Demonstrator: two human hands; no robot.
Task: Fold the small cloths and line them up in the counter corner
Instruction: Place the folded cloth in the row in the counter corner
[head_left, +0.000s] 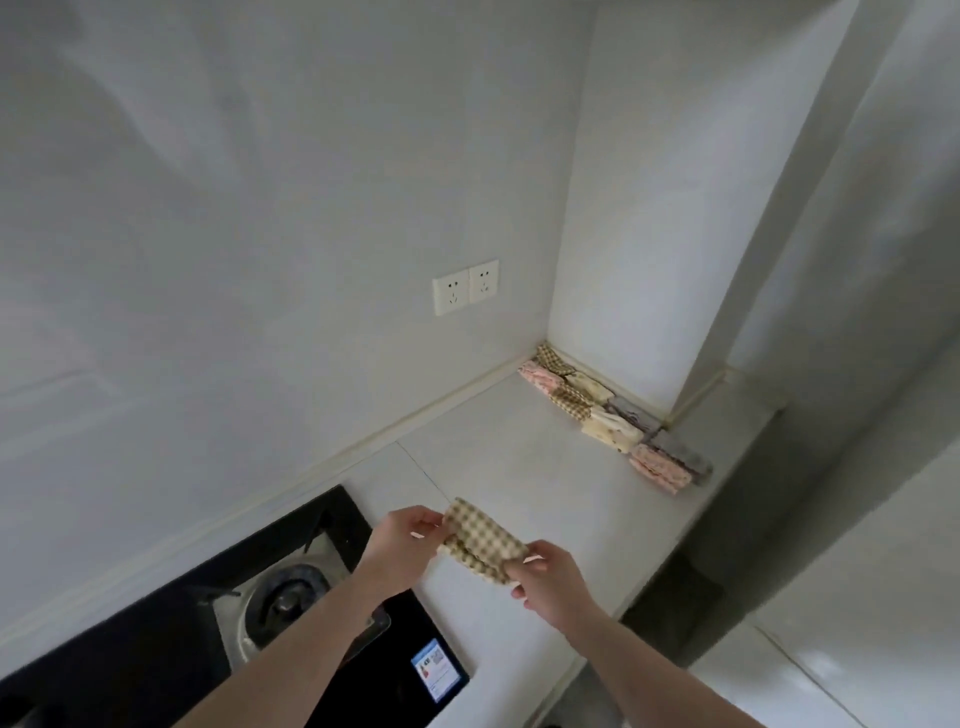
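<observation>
Hands — left grip (410, 535) and right grip (545, 577) — each pinching checked cloth (480, 538), folded cloths (613, 415) lining counter corner

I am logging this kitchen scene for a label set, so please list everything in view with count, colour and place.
checked cloth: one, tan and cream, held above the counter between both hands, partly folded
folded cloths: about eight, in pink, tan check, cream and grey, lined up in two rows along the right wall from the corner outward
counter: one, white, running to the corner
gas hob: one, black with a round burner, set in the counter at lower left
sticker: one, blue and white, on the hob's near corner
wall sockets: two, white, side by side on the back wall
left hand: one, its grip pinching the cloth's left end
right hand: one, its grip pinching the cloth's right end
</observation>
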